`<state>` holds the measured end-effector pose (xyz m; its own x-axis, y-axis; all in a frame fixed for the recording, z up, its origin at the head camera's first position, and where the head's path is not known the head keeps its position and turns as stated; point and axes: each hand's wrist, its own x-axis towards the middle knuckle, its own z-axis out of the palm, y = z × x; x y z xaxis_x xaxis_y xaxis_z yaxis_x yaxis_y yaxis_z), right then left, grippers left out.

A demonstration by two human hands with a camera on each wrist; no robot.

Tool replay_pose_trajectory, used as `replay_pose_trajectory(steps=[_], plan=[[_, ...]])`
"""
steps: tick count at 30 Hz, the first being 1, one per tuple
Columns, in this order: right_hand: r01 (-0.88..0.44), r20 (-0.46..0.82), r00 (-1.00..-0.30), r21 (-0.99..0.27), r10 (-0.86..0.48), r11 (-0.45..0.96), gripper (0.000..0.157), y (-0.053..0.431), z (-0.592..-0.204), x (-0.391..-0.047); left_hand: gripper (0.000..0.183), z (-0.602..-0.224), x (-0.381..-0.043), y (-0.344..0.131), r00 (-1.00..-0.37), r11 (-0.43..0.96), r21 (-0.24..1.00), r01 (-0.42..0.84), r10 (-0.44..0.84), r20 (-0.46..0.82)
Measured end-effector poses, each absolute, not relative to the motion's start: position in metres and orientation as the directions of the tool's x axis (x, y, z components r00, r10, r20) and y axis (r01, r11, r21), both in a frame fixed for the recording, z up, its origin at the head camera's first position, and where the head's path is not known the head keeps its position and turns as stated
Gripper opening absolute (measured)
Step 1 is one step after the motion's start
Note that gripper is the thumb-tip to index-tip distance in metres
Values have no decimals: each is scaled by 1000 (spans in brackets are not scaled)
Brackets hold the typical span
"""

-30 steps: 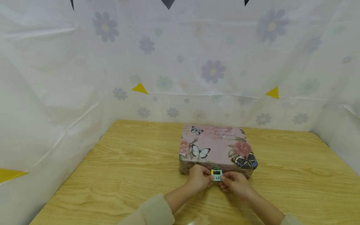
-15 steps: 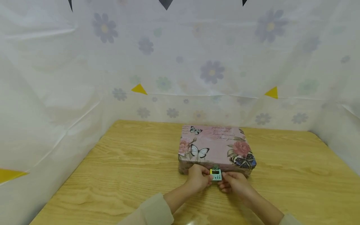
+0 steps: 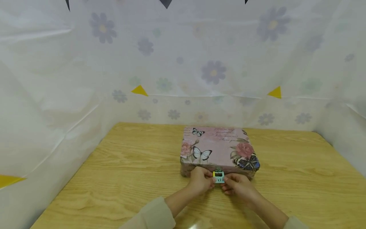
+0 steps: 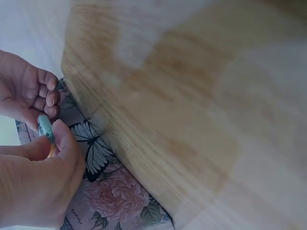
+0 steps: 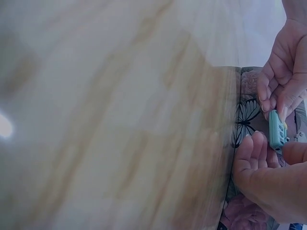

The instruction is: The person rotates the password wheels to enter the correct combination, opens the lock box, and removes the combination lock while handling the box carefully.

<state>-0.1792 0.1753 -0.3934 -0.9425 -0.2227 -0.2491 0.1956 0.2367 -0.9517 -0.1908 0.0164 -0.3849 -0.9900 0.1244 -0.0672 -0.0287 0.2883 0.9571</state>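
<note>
little has moved since a second ago: the right hand (image 3: pixel 239 185) has its thumb less over the dials of the mint-green combination padlock (image 3: pixel 219 180), nearer its right edge. left-hand fingers clamp the padlock's left side, thumb against forefinger, seemingly to steady it; right-hand fingers pinch at the opposite edge, leaving the dials in sight. it hangs at the metal latch (image 3: pixel 219 170), shackle toward the box, dial face toward the person, the body's long axis running left to right along the box's front. whether the shackle is locked, i cannot tell. behind lies the closed pink floral box (image 3: pixel 220 143), flat on the wood-grain worktop (image 3: pixel 137 159), latch side facing the person.
</note>
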Motion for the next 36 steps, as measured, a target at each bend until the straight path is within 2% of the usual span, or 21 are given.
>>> replay_pose_trajectory(steps=[7,13,22,29,36], plan=[[233,-283,-923,-950,-262,206,37,175,-393,-181,5,-400,-199,17,-989,300,954,-2,141,-46],[265,-302,-897,-952,-323,152,35,174,-397,-182,5,-385,-191,16,-988,301,953,-27,136,-71],[276,-304,-917,-951,-256,140,32,169,-398,-181,4,-382,-190,16,-990,333,943,-16,125,-61],[226,-273,-932,-952,-239,207,28,164,-397,-181,4,-380,-189,16,-991,335,942,-31,113,-72],[232,-285,-937,-941,-203,247,29,160,-396,-180,4,-382,-189,17,-991,332,943,-35,110,-75]])
